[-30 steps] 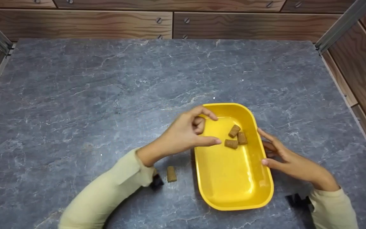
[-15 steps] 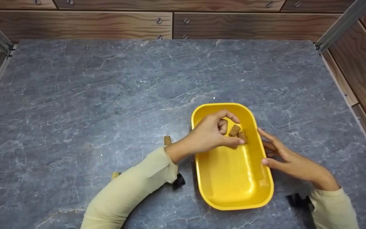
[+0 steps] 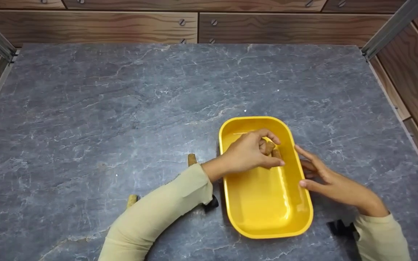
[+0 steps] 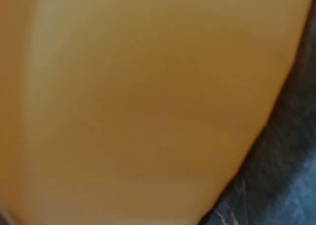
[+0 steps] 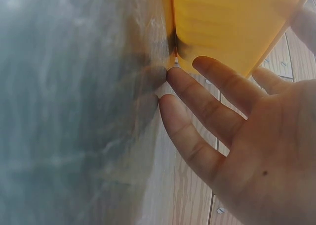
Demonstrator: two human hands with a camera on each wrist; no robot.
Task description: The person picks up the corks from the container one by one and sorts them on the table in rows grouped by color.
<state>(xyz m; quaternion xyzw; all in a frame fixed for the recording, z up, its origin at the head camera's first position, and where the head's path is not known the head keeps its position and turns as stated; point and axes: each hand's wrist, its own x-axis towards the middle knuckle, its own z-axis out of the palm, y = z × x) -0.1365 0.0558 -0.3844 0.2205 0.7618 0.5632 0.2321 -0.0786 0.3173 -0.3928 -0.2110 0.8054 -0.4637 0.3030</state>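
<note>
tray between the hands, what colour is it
Plain yellow; the head view shows the tray best.

A blue-grey, white-veined, marble-patterned tabletop point(image 3: 85, 108) is bounded at the back and both sides by brown wood-grain plank panels point(image 3: 289, 29), dotted with round slotted screw heads point(image 3: 182, 22). Both far corners are flanked by grey metal posts point(image 3: 392, 27); soft light is reflected near the centre.
</note>
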